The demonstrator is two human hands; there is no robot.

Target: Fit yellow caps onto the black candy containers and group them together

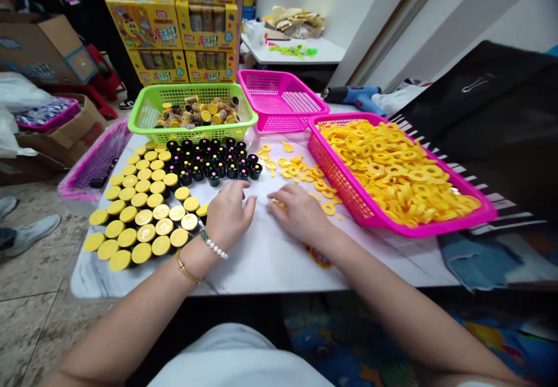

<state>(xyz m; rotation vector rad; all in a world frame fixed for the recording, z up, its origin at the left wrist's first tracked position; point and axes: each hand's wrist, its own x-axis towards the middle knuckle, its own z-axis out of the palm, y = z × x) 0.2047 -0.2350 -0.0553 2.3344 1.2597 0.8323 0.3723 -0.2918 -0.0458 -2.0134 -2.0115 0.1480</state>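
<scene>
My left hand (230, 214) is over the table by the front of the black cups (213, 176), fingers bent and thumb held apart, with nothing visible in it. To its left stand rows of yellow-topped black cups (146, 217). My right hand (299, 211) rests low on the tabletop, its fingers and thumb closed about a small yellow plastic ring piece (280, 204), mostly hidden. Loose yellow ring pieces with short tabs (329, 208) lie just beyond and right of that hand. Small coloured bits show in the open black cups. Under my right wrist lies a partly covered printed item (320, 257).
A pink basket (335, 175) heaped with yellow ring pieces stands on the right. Behind are a green basket (142, 108) of small capped containers and another pink basket (283, 121). A blue tool (353, 95) lies behind them. Yellow boxes (150, 24) are stacked beyond.
</scene>
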